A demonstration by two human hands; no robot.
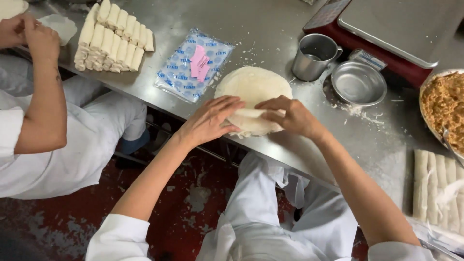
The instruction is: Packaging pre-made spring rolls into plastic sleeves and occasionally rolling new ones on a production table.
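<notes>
wrapper: round white pastry sheet (253, 87) at table centre, near edge already folded up into a roll (253, 121), far half flat
left hand (212, 118): at 9 o'clock of the roll, fingers spread, pressing down on it
right hand (290, 115): at 3 o'clock, fingers curled together, pinching the fold
done so far: stack of finished rolls (113, 38) at 10 o'clock, more (437, 186) at 4 o'clock
left to go: rolling looks barely half done, guessing; plenty in the filling bowl (443, 104)
nearby: steel cup (314, 55), empty steel bowl (358, 83), co-worker's hands (29, 34) far left

This is a food production kitchen. People in white uniforms sit at a long steel table (270, 34) with stacked spring rolls (113, 38), a weighing scale (401, 26) and a bowl of filling (442, 104).
</notes>
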